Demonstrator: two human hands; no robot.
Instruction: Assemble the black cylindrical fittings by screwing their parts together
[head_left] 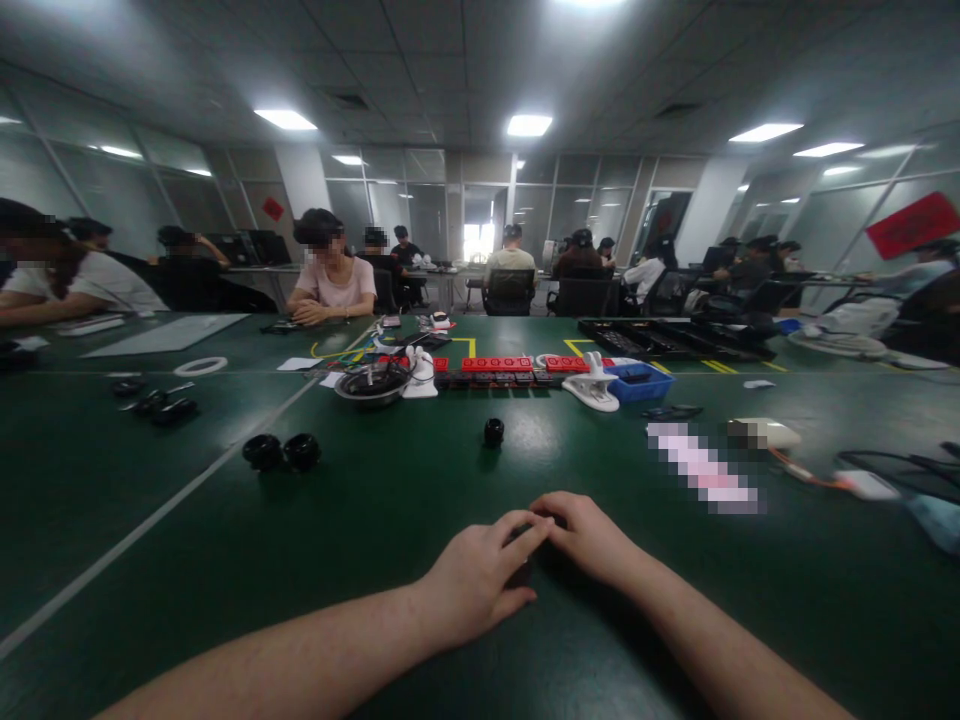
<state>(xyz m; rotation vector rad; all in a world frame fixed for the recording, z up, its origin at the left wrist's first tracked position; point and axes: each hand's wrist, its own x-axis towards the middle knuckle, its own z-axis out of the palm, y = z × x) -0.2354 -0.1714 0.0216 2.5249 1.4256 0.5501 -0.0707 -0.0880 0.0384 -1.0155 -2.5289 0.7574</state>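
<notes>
My left hand [480,570] and my right hand [581,535] meet at the fingertips, low over the green table. A small dark thing [517,535] shows partly between the left thumb and fingers, mostly covered, so its kind cannot be made out. The right fingers curl in against the left fingertips; whatever lies under them is hidden. Just beyond the hands stands a small black round part [493,432]. Two larger black round parts [262,452] sit side by side to the left.
Across the table runs a row of red and black blocks [496,365] between white stands [420,375]. A metal bowl [371,397] and a blue bin [645,385] flank it. Black pieces [161,405] lie left, cables [900,460] right. Other people sit beyond.
</notes>
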